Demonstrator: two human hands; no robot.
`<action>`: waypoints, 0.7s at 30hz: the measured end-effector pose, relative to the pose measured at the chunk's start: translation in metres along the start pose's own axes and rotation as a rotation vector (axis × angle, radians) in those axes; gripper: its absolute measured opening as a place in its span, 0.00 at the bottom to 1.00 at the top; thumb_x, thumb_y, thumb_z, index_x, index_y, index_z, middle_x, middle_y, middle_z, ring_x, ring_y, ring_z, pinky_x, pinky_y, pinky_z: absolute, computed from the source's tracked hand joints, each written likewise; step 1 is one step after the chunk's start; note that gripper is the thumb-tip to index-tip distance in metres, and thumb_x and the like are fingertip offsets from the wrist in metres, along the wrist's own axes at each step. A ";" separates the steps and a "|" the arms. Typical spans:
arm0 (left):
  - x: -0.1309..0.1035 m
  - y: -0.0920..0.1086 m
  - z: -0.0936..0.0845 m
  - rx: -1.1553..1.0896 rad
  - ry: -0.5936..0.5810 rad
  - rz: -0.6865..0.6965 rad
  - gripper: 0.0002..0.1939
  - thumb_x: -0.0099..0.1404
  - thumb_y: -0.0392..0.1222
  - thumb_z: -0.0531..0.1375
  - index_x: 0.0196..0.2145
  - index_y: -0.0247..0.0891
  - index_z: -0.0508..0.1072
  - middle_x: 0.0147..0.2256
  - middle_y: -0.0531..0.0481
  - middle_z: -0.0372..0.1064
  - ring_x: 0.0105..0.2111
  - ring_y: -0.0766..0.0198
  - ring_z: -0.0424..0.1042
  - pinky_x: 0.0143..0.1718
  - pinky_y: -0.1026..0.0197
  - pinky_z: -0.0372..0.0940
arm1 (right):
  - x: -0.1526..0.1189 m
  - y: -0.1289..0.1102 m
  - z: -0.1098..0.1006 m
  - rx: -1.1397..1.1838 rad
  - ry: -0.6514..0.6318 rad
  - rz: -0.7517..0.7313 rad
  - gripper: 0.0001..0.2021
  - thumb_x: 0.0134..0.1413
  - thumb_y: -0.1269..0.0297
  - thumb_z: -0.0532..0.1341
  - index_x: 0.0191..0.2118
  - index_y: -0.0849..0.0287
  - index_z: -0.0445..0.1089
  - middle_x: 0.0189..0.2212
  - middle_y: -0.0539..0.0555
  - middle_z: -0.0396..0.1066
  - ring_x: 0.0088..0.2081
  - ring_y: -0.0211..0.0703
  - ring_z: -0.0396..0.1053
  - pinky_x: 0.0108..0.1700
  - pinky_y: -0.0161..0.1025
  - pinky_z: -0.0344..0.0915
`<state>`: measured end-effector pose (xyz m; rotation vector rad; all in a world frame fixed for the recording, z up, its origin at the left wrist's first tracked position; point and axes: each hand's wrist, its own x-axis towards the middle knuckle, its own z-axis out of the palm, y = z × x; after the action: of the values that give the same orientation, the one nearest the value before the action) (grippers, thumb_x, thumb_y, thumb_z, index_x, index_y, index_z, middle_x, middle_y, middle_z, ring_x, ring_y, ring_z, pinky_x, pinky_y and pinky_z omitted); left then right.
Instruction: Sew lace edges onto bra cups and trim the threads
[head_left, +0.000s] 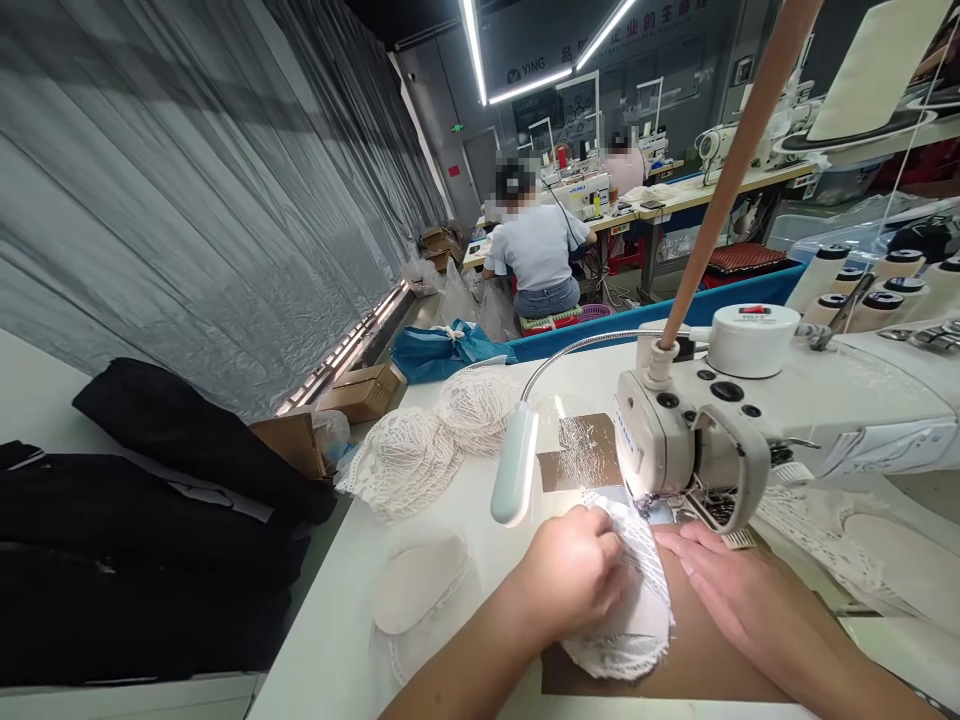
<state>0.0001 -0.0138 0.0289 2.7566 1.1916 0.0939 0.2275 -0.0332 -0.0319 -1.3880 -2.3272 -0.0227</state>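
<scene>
A white lace bra cup [649,590] lies on the brown plate of the sewing machine [656,440], its far end by the needle area. My left hand [577,565] is closed on the cup's left side, fingers curled into the lace; the fingertips are partly hidden. Fairly flat on the plate, my right hand [724,575] has its fingers stretched toward the presser foot along the cup's right edge. The fingertips are close to the machine head, and nothing shows in that hand.
Two stacks of lace cups [405,460] sit at the table's far left edge. A pale pad [420,585] lies left of my forearm. A gooseneck lamp [516,465] hangs over the table. Thread cones [821,280] stand right. Another person [544,245] sits at a machine ahead.
</scene>
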 end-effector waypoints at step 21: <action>0.001 0.000 0.013 -0.036 0.018 0.154 0.26 0.69 0.55 0.53 0.57 0.37 0.64 0.58 0.47 0.65 0.42 0.55 0.69 0.41 0.54 0.65 | 0.002 -0.005 -0.002 0.039 -0.061 -0.206 0.23 0.55 0.78 0.45 0.50 0.59 0.70 0.36 0.57 0.76 0.28 0.41 0.74 0.26 0.36 0.66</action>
<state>0.0024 -0.0141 0.0159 2.8171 0.9705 0.1550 0.2236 -0.0345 -0.0283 -1.1413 -2.4983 0.0035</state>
